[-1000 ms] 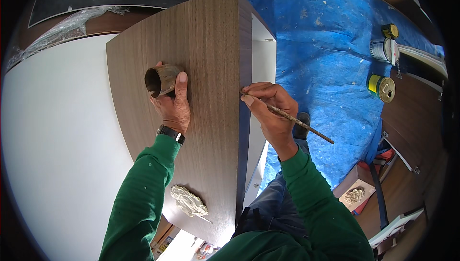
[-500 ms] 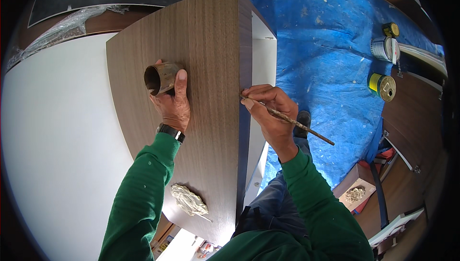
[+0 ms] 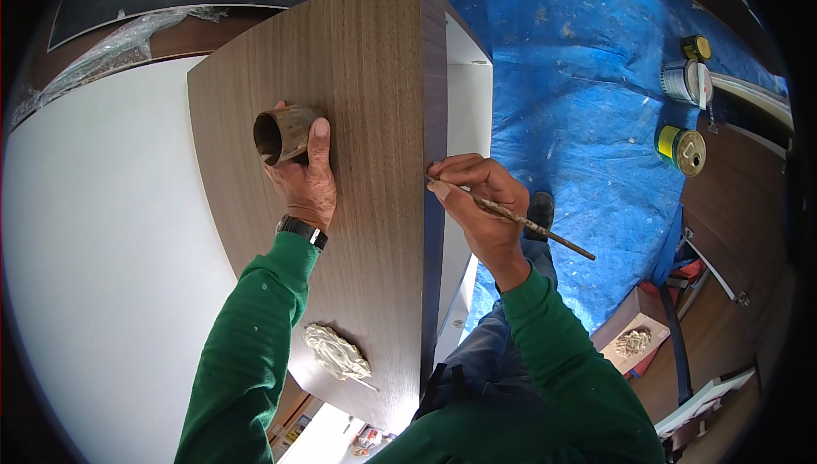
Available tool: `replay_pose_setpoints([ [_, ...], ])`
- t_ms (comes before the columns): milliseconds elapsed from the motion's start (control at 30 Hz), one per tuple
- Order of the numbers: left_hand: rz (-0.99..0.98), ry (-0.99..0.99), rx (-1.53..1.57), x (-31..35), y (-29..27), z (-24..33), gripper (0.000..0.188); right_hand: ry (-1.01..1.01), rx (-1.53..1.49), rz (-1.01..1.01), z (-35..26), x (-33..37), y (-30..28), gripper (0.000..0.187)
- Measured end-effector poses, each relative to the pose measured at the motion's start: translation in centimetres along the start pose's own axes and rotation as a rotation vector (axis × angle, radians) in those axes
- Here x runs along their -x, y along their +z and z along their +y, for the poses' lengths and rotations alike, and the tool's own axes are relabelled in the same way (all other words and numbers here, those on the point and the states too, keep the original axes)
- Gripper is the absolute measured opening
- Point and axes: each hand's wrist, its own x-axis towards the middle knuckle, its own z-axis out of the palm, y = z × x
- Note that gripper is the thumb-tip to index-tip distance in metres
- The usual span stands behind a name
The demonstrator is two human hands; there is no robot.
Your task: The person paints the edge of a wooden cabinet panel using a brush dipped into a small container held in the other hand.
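My left hand (image 3: 308, 170) is closed around a small brown-stained cup (image 3: 285, 134), its dark mouth tipped toward the left. It rests over the wood-grain top panel (image 3: 374, 123) of a cabinet. In my right hand (image 3: 481, 204) a thin paintbrush (image 3: 545, 232) is pinched, its spattered handle slanting down to the right. The brush's tip end meets the cabinet's right edge (image 3: 434, 123), where my fingers hide most of the bristles. A cream-coloured crumpled lump (image 3: 338, 352), perhaps a wadded cloth, lies on the panel near me, with a thin stick end poking out beneath it.
A blue tarp (image 3: 579, 140) covers the floor at the right, with several cans along its far side, among them a yellow-labelled can (image 3: 681, 151). A white panel (image 3: 111, 234) lies at the left. Another cream lump (image 3: 632, 343) sits on a box (image 3: 617, 328) at the lower right.
My right hand and the brush have shifted slightly toward me along the cabinet edge. My left hand keeps its hold on the cup, nearly in place.
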Motion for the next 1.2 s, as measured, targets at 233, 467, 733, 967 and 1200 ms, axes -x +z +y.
replay_pose_setpoints([
  [233, 0.013, -0.004, 0.012, 0.0, 0.0, -0.1, 0.093, 0.022, 0.039, -0.01, -0.4, 0.4, 0.1, 0.014],
  [467, 0.011, -0.001, -0.001, 0.1, 0.1, -0.1, 0.091, 0.001, 0.053, -0.033, -0.3, 0.7, -0.2, 0.015],
  [733, 0.013, 0.02, 0.001, 0.1, 0.1, 0.0, 0.091, 0.007, 0.047, -0.042, -0.2, 1.2, -0.3, 0.016],
  [967, 0.007, 0.018, -0.022, 0.0, 0.1, 0.1, 0.092, 0.003, 0.066, -0.056, -0.3, 1.6, -0.3, 0.017],
  [1200, 0.012, 0.023, -0.028, 0.0, 0.1, 0.1, 0.093, 0.011, 0.069, -0.062, -0.3, 2.2, -0.4, 0.017],
])
